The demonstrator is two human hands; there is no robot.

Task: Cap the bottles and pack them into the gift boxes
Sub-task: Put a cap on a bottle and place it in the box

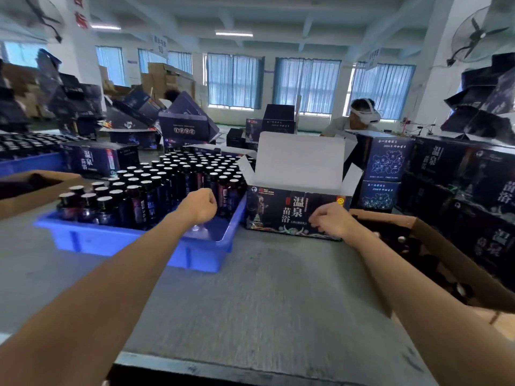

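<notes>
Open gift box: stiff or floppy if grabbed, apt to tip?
This open gift box looks like thin card, so probably light; contents hidden. Its raised white lid would likely flex if grabbed. Broad base: pushed, it probably slides, not tips.

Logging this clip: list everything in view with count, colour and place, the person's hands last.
bottles: many, dark, upright in the tray
tray: one, blue, on the table left of centre
open gift box: one, dark navy, white inside, lid up, right of the tray
closed gift boxes: many, dark navy, stacked at right and behind
right cardboard box: one, brown, open, by the right forearm
left cardboard box: one, brown, left edge
table: one, grey
other person: one, white headset, behind the boxes
left hand: fingers curled, over the tray's bare corner
right hand: fingers curled, before the open gift box
</notes>
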